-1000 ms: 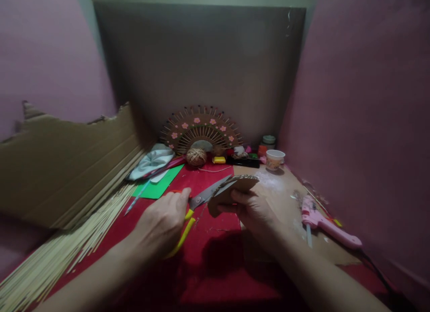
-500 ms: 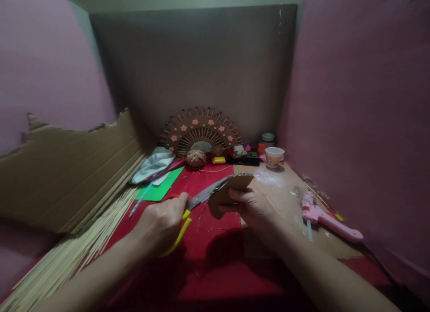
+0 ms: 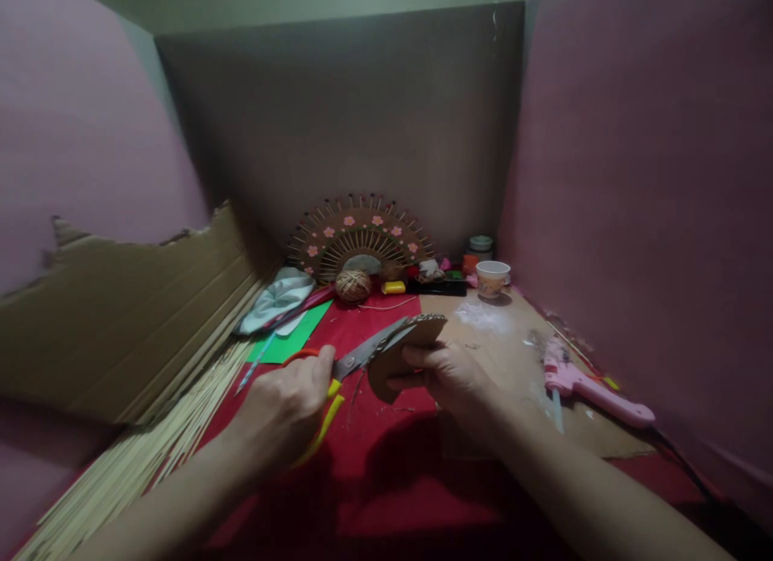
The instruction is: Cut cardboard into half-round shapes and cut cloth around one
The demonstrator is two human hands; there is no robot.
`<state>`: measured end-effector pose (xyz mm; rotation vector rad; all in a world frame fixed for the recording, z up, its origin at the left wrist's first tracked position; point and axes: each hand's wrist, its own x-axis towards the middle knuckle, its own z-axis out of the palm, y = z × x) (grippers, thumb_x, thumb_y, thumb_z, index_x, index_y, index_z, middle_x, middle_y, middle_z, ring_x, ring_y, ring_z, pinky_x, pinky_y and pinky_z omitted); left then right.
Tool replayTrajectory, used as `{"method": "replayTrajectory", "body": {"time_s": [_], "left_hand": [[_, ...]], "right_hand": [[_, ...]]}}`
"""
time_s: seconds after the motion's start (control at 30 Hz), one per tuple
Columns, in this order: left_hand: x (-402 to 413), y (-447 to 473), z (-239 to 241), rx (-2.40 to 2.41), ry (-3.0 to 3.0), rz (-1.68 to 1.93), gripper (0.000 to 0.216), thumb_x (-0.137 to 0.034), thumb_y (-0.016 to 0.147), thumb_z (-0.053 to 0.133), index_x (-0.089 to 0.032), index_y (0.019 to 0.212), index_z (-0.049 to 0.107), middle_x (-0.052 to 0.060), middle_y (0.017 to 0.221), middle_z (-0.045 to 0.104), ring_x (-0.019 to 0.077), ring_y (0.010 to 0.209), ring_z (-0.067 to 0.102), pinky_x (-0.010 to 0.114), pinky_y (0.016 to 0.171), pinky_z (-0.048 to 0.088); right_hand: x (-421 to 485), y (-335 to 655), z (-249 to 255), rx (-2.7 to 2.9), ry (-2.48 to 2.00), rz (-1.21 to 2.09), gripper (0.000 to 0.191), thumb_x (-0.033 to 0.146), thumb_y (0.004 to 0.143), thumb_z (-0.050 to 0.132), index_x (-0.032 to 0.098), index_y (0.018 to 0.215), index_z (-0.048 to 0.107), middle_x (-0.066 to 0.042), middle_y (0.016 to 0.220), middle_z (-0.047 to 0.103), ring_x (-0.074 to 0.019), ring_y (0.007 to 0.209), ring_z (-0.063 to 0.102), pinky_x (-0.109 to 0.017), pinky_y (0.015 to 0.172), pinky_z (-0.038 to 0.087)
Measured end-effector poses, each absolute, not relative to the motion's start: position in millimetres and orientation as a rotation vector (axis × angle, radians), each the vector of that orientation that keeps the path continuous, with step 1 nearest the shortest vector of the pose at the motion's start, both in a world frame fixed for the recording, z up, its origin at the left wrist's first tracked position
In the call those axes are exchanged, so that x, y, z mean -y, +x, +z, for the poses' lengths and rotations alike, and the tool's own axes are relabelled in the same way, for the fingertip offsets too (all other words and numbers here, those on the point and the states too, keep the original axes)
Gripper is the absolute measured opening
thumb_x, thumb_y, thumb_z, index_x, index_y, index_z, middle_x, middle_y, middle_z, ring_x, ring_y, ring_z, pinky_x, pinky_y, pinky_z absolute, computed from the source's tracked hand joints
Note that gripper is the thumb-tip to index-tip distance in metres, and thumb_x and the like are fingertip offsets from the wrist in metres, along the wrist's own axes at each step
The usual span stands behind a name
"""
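My left hand (image 3: 288, 400) is closed round the yellow and orange handles of a pair of scissors (image 3: 357, 358). Their blades point up and to the right, against the edge of a curved piece of cardboard (image 3: 386, 372). My right hand (image 3: 450, 376) pinches that cardboard from the right, fingers on its near face. The piece is held above the red cloth (image 3: 386, 497), and its corrugated edge shows along the top. Thin scraps lie on the cloth below it. Part of the lower scissor handle is hidden behind my left hand.
A decorated stick fan (image 3: 362, 231) stands at the back behind a twine ball (image 3: 353, 286). Thin sticks (image 3: 138, 456) and a large cardboard sheet (image 3: 121, 327) lie left. A pink glue gun (image 3: 595, 392) and a paper cup (image 3: 493, 279) are on the right-hand cardboard (image 3: 501, 352).
The cardboard piece and my right hand have shifted slightly left and tilted. The blades lie further along the edge. More thin scraps show below on the cloth.
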<state>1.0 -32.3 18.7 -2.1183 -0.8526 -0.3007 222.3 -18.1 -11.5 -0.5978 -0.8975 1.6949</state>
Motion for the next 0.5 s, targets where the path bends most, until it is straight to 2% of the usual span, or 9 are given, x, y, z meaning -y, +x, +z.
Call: {"method": "replayTrajectory", "body": {"time_s": [0.17, 0.37, 0.5], "left_hand": [[27.1, -4.7, 14.1, 0.862, -2.222, -0.309, 0.029, -0.021, 0.084, 0.034, -0.004, 0.099, 0.052, 0.007, 0.062, 0.059, 0.0187, 0.049, 0.057, 0.029, 0.042, 0.043], [29.2, 0.1, 18.6, 0.844, -2.170, -0.339, 0.036, -0.017, 0.084, 0.036, 0.005, 0.112, 0.045, 0.016, 0.076, 0.061, 0.0244, 0.067, 0.060, 0.034, 0.056, 0.049], [36.3, 3.9, 23.6, 0.862, -2.089, -0.241, 0.036, -0.011, 0.082, 0.036, 0.004, 0.113, 0.045, 0.012, 0.070, 0.058, 0.0238, 0.062, 0.057, 0.035, 0.054, 0.047]], "right_hand": [[16.8, 223.8, -10.2, 0.923, -0.605, 1.683, 0.028, 0.021, 0.055, 0.076, 0.014, 0.080, 0.065, -0.006, 0.078, 0.067, -0.0217, 0.073, 0.062, -0.039, 0.064, 0.053], [15.4, 220.4, -15.1, 0.941, -0.666, 1.642, 0.029, 0.021, 0.056, 0.075, 0.014, 0.082, 0.067, -0.005, 0.075, 0.067, -0.0199, 0.069, 0.063, -0.035, 0.059, 0.054], [16.1, 217.8, -17.7, 0.980, -0.649, 1.635, 0.025, 0.023, 0.059, 0.074, 0.013, 0.080, 0.066, -0.005, 0.072, 0.067, -0.0188, 0.066, 0.063, -0.035, 0.058, 0.054]]}}
